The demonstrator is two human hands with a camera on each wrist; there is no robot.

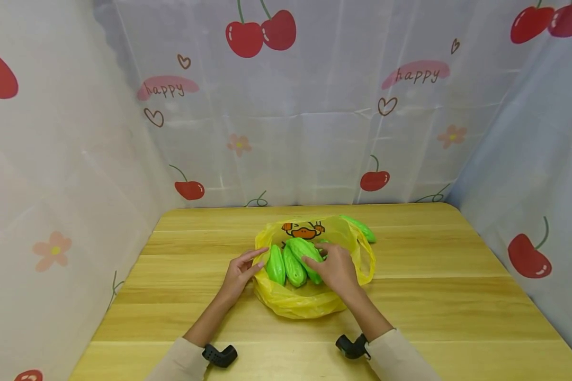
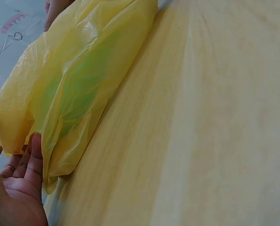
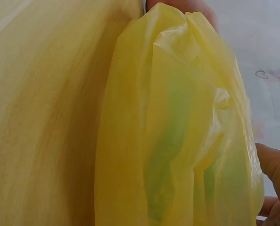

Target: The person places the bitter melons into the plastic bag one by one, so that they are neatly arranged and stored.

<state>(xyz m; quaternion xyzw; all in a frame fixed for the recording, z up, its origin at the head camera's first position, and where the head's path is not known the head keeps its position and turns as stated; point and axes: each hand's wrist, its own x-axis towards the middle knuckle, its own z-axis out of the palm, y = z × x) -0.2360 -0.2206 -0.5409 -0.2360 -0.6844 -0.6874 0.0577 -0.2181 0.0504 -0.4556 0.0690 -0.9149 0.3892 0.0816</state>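
A yellow plastic bag [image 1: 300, 306] lies with its mouth spread wide on the table, a duck face printed on its inner far side. Several bright green bitter melons [image 1: 275, 265] rest inside it. My right hand [image 1: 337, 269] reaches into the mouth and grips the rightmost large bitter melon [image 1: 301, 247] between thumb and fingers. At the left rim, my left hand [image 1: 238, 272] holds the bag's edge, fingers inside. The left wrist view shows the left hand's fingers [image 2: 35, 162] against the plastic. In the right wrist view, the bag [image 3: 177, 117] hides most of the right hand.
Another green bitter melon [image 1: 362, 228] lies on the table behind the bag's right side. One bag handle [image 1: 369, 259] loops out to the right. The wooden table [image 1: 438, 296] ends at a printed curtain [image 1: 310, 159] behind and on both sides.
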